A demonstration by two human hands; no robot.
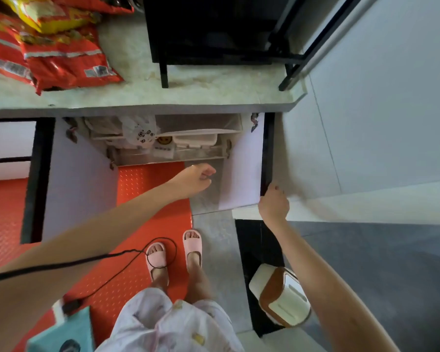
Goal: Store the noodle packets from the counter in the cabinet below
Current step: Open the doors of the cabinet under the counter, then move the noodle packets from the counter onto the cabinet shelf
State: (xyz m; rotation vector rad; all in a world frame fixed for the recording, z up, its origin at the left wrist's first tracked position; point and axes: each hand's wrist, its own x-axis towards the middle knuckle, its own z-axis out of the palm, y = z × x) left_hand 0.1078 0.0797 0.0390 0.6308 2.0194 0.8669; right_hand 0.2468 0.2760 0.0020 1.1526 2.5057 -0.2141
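Cabinet status: both white-faced cabinet doors below the pale marble-patterned table [188,95] stand open. The left door [81,174] swings out over the red studded floor mat [142,189]; the right door [241,171] swings out toward the grey wall.

Hand status:
- Right hand [273,201]: fingers curled over the lower outer edge of the right door, gripping it.
- Left hand [194,180]: empty, fingers loosely curled, held in front of the cabinet opening just below the metal wire rack [170,151]. It touches nothing that can be made out.

Task items: the red and yellow foil noodle packets [61,57] lie in an overlapping pile at the far left of the table, none yet in the cabinet. The front packet's long axis runs roughly left to right along the table edge.

Governing relation: the packets lie above and to the left of both hands, well apart from each. The left hand is the nearer one and is free; the right hand is farther off and occupied with the door. The next pick therefore most likely falls to the left hand, rising up and leftward over the table edge.

Cabinet contents: the rack already holds white plastic containers [196,139] and a printed bag [140,130]; free space inside cannot be judged.
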